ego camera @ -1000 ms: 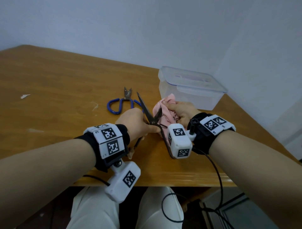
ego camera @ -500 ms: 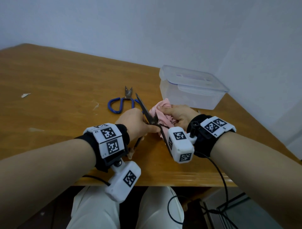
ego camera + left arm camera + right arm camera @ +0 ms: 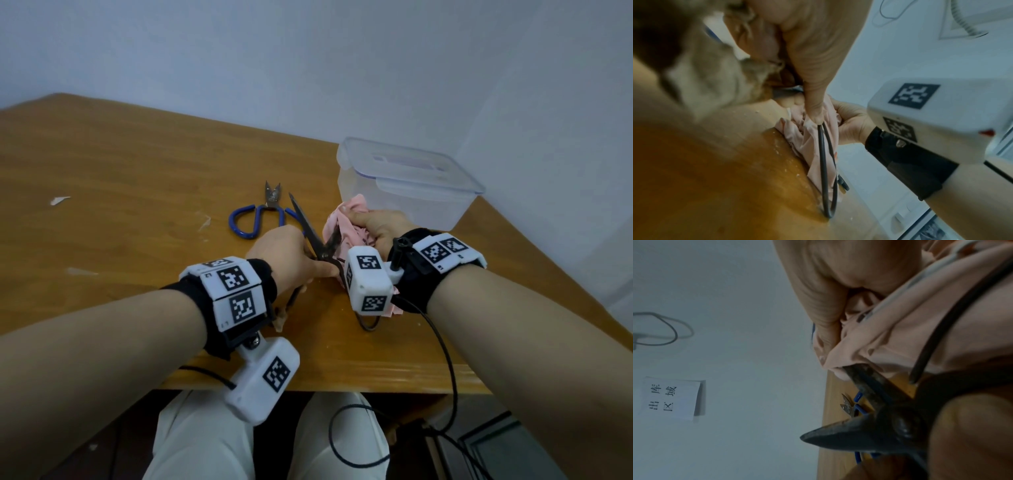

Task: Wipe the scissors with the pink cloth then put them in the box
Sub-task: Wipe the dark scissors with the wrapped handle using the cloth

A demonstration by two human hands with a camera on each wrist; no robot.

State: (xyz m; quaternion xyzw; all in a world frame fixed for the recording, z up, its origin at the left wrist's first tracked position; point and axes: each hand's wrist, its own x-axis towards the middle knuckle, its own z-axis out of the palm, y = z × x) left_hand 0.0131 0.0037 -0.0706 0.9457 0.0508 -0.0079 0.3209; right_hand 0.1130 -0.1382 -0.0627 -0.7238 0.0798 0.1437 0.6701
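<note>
My left hand (image 3: 291, 255) grips the black scissors (image 3: 313, 233) near their pivot, blades spread apart and pointing away from me. One blade sticks up free; the other runs into the pink cloth (image 3: 339, 228). My right hand (image 3: 375, 226) bunches the pink cloth (image 3: 900, 331) around that blade (image 3: 865, 384). In the left wrist view the cloth (image 3: 812, 142) hangs down onto the table with a black handle loop (image 3: 826, 170) lying over it. The clear plastic box (image 3: 404, 181) stands behind my right hand with its lid on.
A second pair of scissors with blue handles (image 3: 260, 214) lies on the wooden table (image 3: 120, 205) just beyond my left hand. The near table edge (image 3: 342, 385) is close to my wrists. A wall corner stands behind the box. Small white scraps (image 3: 60, 200) lie at far left.
My right hand with the cloth slid down the blade toward the pivot, then back up toward the tip. The left hand kept the scissors almost still.
</note>
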